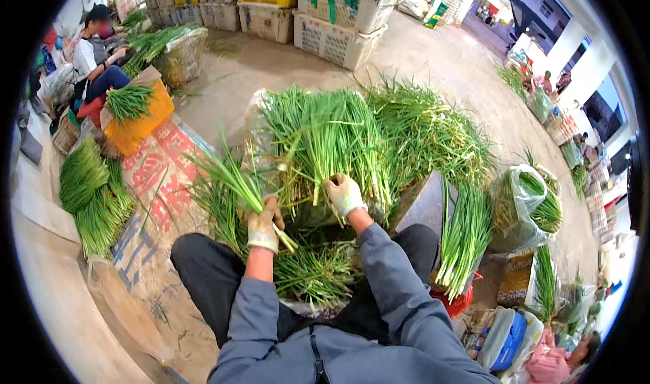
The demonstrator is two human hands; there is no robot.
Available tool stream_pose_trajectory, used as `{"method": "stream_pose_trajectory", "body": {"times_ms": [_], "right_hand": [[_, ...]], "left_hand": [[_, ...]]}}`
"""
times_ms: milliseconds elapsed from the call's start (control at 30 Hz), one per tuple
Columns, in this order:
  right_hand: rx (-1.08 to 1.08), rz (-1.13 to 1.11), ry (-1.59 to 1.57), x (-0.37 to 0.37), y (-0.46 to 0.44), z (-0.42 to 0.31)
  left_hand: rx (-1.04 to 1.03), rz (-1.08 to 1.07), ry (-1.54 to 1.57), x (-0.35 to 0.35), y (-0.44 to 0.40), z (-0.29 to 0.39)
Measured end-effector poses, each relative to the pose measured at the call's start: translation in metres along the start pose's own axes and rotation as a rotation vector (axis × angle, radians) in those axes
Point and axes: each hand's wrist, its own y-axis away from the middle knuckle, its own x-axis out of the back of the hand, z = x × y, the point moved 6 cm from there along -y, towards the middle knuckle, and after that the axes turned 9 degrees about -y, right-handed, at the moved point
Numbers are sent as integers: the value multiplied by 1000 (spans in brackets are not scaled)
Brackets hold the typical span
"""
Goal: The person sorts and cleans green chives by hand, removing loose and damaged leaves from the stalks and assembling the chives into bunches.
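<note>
red characters | on: floor sheet | wording: too unclear to read

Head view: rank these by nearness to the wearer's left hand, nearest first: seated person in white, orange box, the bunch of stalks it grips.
1. Bunch of stalks: gripped in the left hand.
2. Orange box: ahead on the left.
3. Seated person: beyond the box, farther left.

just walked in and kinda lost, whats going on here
Someone in a grey jacket is handling leafy green stalks. The gloved left grip holds a small bunch; the gloved right grip is at the lower ends of the larger heap in front. A neat bundle lies to the right, and another person sits at upper left.
</note>
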Motion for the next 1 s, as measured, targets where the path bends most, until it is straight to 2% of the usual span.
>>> {"method": "stream_pose_trajectory", "body": {"times_ms": [67, 100, 133, 200, 233, 267, 400, 467, 500, 567, 667, 700, 733, 800, 867, 933, 967, 1000], "right_hand": [[-205, -92, -241, -1, 16, 26], [-98, -61, -227, 10, 32, 10], [-156, -83, -358, 4, 39, 22], [-231, -125, -543, -9, 66, 38], [-209, -107, -632, -10, 81, 23], [-350, -176, -653, -9, 99, 18], [-316, -223, -678, -21, 128, 13], [-250, -271, -600, -21, 134, 11], [-249, -271, -603, -23, 134, 17], [103, -152, -359, -20, 129, 26], [-176, -39, -604, -12, 128, 44], [-127, 60, -620, -5, 124, 43], [-246, 91, -842, -4, 126, 50], [-320, 278, -1044, 1, 125, 59], [-312, 468, -1268, 12, 126, 68], [-279, 537, -1279, 19, 123, 76], [-328, 489, -1250, 14, 121, 78], [-432, 337, -1055, 5, 120, 73]], "left_hand": [[-22, -26, -64, -10, 2, 0], [109, -23, -30, -10, -3, -13], [122, -18, -33, -11, -1, -16], [55, -77, -139, -21, 2, -18], [33, -126, -181, -26, 2, -20], [50, -163, -219, -29, 4, -24], [139, -157, -354, -40, 13, -46], [237, -203, -267, -42, 16, -62], [207, -176, -246, -41, 16, -62], [202, -153, -243, -35, 16, -57], [184, -144, -230, -32, 22, -48], [191, -130, -238, -32, 24, -48], [196, -117, -247, -31, 26, -47], [189, -116, -255, -29, 26, -47], [188, -115, -251, -26, 28, -43], [186, -115, -275, -19, 27, -46], [193, -127, -268, -19, 28, -48], [198, -145, -260, -22, 28, -49]]}}
